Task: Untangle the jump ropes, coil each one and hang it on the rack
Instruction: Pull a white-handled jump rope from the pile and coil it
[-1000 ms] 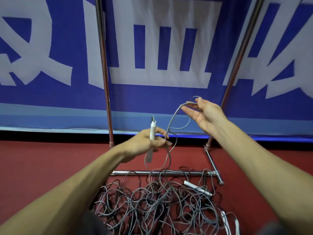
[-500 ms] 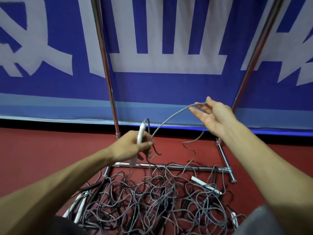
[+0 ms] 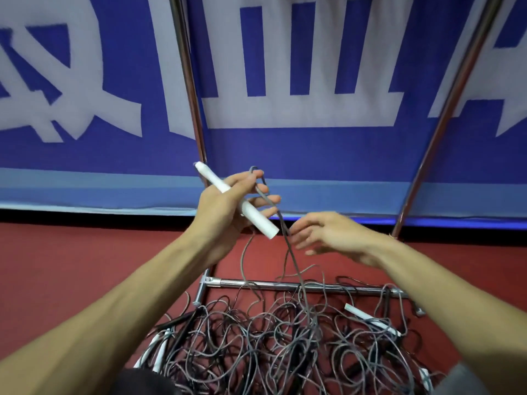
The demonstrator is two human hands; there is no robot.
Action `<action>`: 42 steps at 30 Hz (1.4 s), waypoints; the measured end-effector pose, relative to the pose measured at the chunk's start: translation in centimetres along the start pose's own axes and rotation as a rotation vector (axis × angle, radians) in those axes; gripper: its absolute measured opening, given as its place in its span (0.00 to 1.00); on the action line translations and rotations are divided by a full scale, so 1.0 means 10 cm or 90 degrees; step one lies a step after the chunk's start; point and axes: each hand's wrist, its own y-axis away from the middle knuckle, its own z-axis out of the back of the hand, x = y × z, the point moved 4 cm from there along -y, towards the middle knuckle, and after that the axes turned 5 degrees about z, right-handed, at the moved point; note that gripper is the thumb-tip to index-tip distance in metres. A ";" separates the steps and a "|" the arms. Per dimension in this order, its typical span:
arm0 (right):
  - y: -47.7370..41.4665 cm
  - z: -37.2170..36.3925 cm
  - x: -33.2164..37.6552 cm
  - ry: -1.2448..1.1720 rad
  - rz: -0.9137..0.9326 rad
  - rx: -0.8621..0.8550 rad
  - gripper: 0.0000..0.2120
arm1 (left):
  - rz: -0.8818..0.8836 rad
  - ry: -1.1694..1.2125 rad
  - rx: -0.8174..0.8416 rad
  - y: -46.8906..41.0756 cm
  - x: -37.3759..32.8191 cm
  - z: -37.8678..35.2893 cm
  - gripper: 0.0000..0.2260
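— Handle's angle?
— Left hand (image 3: 225, 212) grips the white handle (image 3: 258, 219), slanting upper-left to lower-right. Right hand (image 3: 328, 235), fingers loosely spread, beside its grey rope (image 3: 288, 248).
— Setting?
— Tangle (image 3: 285, 337) on red floor (image 3: 85, 266), blue banner (image 3: 313, 149) behind.

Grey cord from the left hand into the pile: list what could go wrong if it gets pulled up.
The cord drops from the left hand into the tangled pile; pulling may tighten knots there. It crosses the rack's base bar and could snag. The white handle, held with fingers partly extended, might slip.
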 end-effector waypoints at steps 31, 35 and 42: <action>0.46 0.46 0.46 -0.416 0.182 -0.264 0.03 | 0.117 -0.147 -0.056 0.00 0.44 0.08 0.11; 0.47 0.42 0.49 -0.521 0.212 -0.233 0.04 | 0.167 -0.363 0.115 0.13 0.70 -0.21 0.11; 0.45 0.54 0.42 -0.587 0.219 -0.315 0.03 | 0.125 -0.527 0.285 0.22 0.81 -0.28 0.06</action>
